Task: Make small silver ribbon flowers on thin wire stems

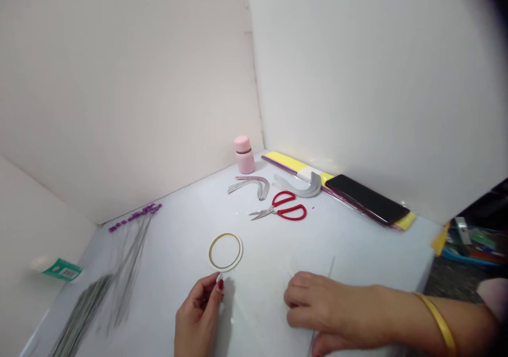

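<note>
On a pale work surface (349, 251) walled by white panels (357, 81), a small silvery scrap (219, 278) is pinched between the closed fingers (210, 289) of the left hand (197, 320), whose nails are painted red. Just above the scrap, a narrow roll of tape (225, 252) with a gold-coloured ring is laid flat, almost touching the fingertips. The right hand (321, 309) is rested on the surface with its fingers (301, 299) curled inward, and a thin wire (331, 267) is seen beside them; whether it is gripped cannot be told. A gold bangle (438, 322) is worn on the right forearm.

Farther off, red-handled scissors (280, 208) are laid just below two grey curved strips (305, 187). Behind them, a pink bottle (245, 155) is stood upright in the corner, and a black smartphone (367, 198) is placed on yellow sheets (286, 162). To the left, a bundle of long wires (87, 314) is spread out, with purple beads (135, 216) at their tips.
</note>
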Demonstrator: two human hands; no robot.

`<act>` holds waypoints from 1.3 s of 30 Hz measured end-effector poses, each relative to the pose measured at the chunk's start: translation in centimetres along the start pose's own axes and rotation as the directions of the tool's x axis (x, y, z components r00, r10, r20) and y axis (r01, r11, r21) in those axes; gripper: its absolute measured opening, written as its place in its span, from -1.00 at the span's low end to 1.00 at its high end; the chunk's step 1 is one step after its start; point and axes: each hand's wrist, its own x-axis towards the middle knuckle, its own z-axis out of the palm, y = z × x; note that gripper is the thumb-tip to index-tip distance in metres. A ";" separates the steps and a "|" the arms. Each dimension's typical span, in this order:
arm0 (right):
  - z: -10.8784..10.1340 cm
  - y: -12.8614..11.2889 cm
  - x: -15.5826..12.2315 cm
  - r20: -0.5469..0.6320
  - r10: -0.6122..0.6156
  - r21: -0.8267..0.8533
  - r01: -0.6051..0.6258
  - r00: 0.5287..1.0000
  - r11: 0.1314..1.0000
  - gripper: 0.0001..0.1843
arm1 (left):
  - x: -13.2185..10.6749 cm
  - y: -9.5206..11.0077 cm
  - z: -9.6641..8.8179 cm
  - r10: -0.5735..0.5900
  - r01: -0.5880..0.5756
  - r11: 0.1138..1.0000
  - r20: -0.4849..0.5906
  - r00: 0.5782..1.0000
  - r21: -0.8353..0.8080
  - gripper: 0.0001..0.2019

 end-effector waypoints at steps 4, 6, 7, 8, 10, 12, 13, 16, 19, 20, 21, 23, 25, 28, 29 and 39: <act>1.5 0.4 0.6 -0.012 -0.034 -0.198 0.031 0.999 0.980 -0.72 | 0.1 0.2 -0.7 -0.037 0.037 0.999 0.044 0.998 -0.007 -0.66; 1.2 1.8 0.9 -0.040 -0.058 -0.275 0.044 0.998 0.960 -0.68 | 0.3 0.2 -1.1 -0.033 0.034 0.999 0.013 0.999 -0.034 -0.66; 0.8 2.5 1.0 -0.054 -0.061 -0.306 0.042 0.997 0.951 -0.67 | 0.4 0.2 -1.3 -0.026 0.025 0.998 -0.016 1.000 -0.051 -0.67; 0.4 3.2 1.1 -0.060 -0.056 -0.334 0.033 0.997 0.942 -0.66 | 0.5 0.2 -1.4 -0.018 0.015 0.998 -0.041 0.999 -0.066 -0.67; -0.3 4.4 1.1 -0.089 -0.008 -0.359 -0.025 0.996 0.933 -0.65 | 0.8 0.2 -1.7 0.000 -0.006 0.997 -0.083 0.997 -0.079 -0.68; -0.5 5.0 1.3 -0.122 0.049 -0.339 -0.088 0.991 0.937 -0.68 | 0.9 0.1 -1.8 0.027 -0.034 0.997 -0.100 0.995 -0.072 -0.71; -0.5 5.0 1.6 -0.138 0.059 -0.319 -0.101 0.989 0.942 -0.70 | 1.0 0.1 -1.8 0.044 -0.050 0.997 -0.095 0.995 -0.063 -0.72; 0.0 3.9 3.5 -0.153 0.039 -0.253 -0.077 0.988 0.964 -0.73 | 0.7 0.0 -1.8 0.111 -0.113 0.993 -0.071 0.991 -0.023 -0.78; 0.3 2.1 6.4 -0.125 0.089 -0.107 -0.103 0.988 0.989 -0.80 | 0.2 0.0 -1.8 0.197 -0.195 0.980 -0.064 0.978 0.035 -0.84; 0.3 1.6 7.4 -0.148 0.136 -0.004 -0.138 0.980 0.990 -0.82 | 0.0 0.0 -1.8 0.228 -0.225 0.973 -0.061 0.972 0.055 -0.85; 0.3 1.3 8.3 -0.174 0.182 0.125 -0.162 0.968 0.979 -0.83 | -0.1 0.0 -1.8 0.259 -0.255 0.964 -0.054 0.964 0.073 -0.87; 0.3 0.8 9.8 -0.187 0.288 0.392 -0.198 0.939 0.898 -0.82 | -0.4 0.2 -1.6 0.320 -0.316 0.944 -0.034 0.947 0.101 -0.89; 0.6 0.7 10.7 -0.142 0.348 0.605 -0.197 0.926 0.771 -0.76 | -0.5 0.5 -1.3 0.371 -0.368 0.923 -0.005 0.929 0.113 -0.90; 1.3 0.8 11.0 -0.105 0.373 0.799 -0.145 0.922 0.584 -0.70 | -0.7 1.1 -0.4 0.448 -0.450 0.883 0.045 0.893 0.136 -0.87; 1.5 0.9 10.9 -0.100 0.383 0.844 -0.126 0.918 0.522 -0.70 | -0.7 1.4 -0.1 0.465 -0.468 0.872 0.059 0.883 0.145 -0.86; 1.3 1.7 9.5 0.063 0.534 0.995 -0.092 0.843 0.029 -0.56 | -0.1 3.0 3.3 0.410 -0.411 0.898 0.043 0.911 0.155 -0.80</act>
